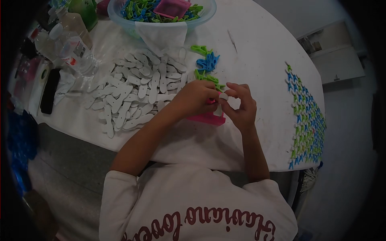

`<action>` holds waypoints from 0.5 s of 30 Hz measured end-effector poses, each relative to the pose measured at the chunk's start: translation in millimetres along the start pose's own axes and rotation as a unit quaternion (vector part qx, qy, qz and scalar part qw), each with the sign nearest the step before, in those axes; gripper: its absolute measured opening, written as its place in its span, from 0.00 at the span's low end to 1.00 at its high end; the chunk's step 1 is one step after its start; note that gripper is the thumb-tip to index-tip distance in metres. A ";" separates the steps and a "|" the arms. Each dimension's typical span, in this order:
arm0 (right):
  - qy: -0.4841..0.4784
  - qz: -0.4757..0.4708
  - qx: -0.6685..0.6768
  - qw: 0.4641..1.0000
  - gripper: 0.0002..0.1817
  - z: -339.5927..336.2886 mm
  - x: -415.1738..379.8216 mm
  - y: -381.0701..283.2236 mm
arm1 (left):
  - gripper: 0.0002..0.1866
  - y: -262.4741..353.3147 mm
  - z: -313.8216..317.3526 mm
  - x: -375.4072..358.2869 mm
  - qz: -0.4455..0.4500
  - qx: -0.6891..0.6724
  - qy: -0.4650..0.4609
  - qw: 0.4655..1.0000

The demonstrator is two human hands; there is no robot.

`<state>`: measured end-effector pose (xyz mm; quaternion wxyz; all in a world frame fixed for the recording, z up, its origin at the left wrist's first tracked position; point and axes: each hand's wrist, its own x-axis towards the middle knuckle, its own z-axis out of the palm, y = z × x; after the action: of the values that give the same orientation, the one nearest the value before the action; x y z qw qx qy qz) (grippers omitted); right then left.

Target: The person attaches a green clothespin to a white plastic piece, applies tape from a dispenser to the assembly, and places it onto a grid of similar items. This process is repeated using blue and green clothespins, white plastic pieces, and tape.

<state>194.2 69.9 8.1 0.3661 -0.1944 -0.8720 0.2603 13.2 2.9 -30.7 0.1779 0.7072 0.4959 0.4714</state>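
Note:
Over a pink holder near the table's front edge, my left hand is closed, fingers bent; what it grips is hidden. My right hand pinches a small white piece between thumb and finger, just right of my left hand. A large pile of flat white pieces lies to the left of the holder. Just beyond my hands are green clips, with blue clips and more green clips behind them.
A bowl of green and blue clips stands at the back, holding a pink box. Bottles and a black case are at left. A thin pointed tool lies behind; rows of clips line the right edge.

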 end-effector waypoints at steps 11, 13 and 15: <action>-0.036 0.051 -0.026 0.998 0.31 -4.0 -12.7 5.5 | 0.14 9.8 -15.4 2.9 -0.076 -0.120 -0.036 0.989; -0.042 0.053 -0.021 0.997 0.31 -3.0 -11.8 5.7 | 0.19 9.2 -20.1 2.5 -0.113 -0.198 -0.036 0.973; -0.059 0.065 -0.033 0.996 0.30 -2.4 -12.5 4.9 | 0.21 3.5 -21.4 2.5 -0.126 -0.245 -0.054 0.960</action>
<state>204.9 67.9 -0.2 0.2896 -0.2470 -0.8857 0.2659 -2.8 -1.1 -16.4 0.4307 0.5981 0.4400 0.5130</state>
